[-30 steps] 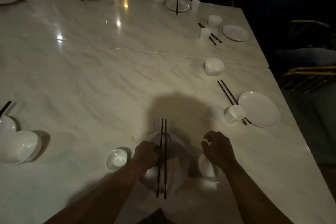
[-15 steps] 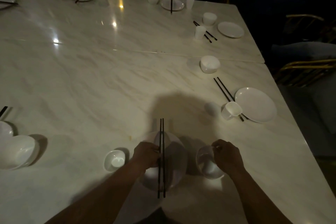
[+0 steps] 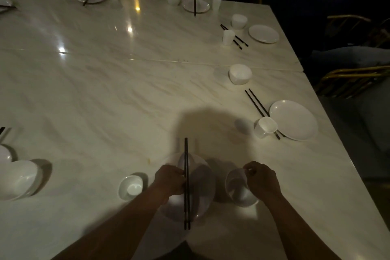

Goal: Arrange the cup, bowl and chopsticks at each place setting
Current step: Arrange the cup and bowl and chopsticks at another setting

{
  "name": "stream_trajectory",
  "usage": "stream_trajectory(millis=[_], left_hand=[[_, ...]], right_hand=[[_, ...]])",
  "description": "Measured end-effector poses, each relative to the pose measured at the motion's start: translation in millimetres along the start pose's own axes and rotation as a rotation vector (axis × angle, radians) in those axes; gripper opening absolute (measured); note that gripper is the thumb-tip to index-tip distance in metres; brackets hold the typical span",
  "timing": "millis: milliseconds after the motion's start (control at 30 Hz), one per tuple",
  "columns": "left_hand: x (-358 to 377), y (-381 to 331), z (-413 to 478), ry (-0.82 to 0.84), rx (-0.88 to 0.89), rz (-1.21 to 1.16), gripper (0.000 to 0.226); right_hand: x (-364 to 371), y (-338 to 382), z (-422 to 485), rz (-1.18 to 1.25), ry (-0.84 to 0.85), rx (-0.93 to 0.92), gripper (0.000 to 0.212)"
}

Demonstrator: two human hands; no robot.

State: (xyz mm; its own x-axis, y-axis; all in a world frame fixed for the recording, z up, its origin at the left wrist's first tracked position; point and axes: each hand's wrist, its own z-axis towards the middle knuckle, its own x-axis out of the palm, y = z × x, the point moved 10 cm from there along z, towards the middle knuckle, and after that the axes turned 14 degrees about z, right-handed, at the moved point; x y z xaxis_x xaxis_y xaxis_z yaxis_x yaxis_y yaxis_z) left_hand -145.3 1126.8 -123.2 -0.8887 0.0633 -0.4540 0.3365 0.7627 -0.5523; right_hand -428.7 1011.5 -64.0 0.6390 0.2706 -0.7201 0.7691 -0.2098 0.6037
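Note:
At the near edge of the marble table a white plate (image 3: 202,202) lies in front of me. A pair of black chopsticks (image 3: 186,154) runs lengthwise across it, and my left hand (image 3: 169,181) pinches them near their middle. Right of the plate sits a white bowl (image 3: 238,191), tilted toward me; my right hand (image 3: 261,181) grips its far right rim. A small white cup (image 3: 132,187) stands left of the plate, apart from both hands.
Another setting lies to the right: plate (image 3: 294,119), tipped cup (image 3: 266,127), chopsticks (image 3: 255,101), bowl (image 3: 240,74). More settings line the far edge. Bowls (image 3: 18,178) sit at the left edge. Chairs (image 3: 354,80) stand beyond the right edge.
My right hand took hold of the bowl's rim and tipped it up. The two chopsticks have been drawn closer together under my left hand.

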Motion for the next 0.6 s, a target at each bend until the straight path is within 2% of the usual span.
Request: stream_trajectory(millis=[67,100,233,333,600], left_hand=[[-5,1,5,-0.066,-0.002,0.100,0.004],[-8,0,7,-0.105,0.015,0.135,0.006],[-15,-13,7,-0.220,0.103,0.271,0.028],[-17,-21,6,-0.266,0.122,0.385,0.035],[-11,-26,3,-0.259,0.124,0.388,0.019]], right_hand=[[0,0,0,0.004,-0.001,0.006,0.017],[0,0,-1,0.003,0.002,0.007,0.017],[0,0,-2,0.014,0.014,0.001,0.017],[-1,1,-3,0.011,0.013,0.001,0.017],[-1,1,-4,0.010,0.014,-0.009,0.017]])
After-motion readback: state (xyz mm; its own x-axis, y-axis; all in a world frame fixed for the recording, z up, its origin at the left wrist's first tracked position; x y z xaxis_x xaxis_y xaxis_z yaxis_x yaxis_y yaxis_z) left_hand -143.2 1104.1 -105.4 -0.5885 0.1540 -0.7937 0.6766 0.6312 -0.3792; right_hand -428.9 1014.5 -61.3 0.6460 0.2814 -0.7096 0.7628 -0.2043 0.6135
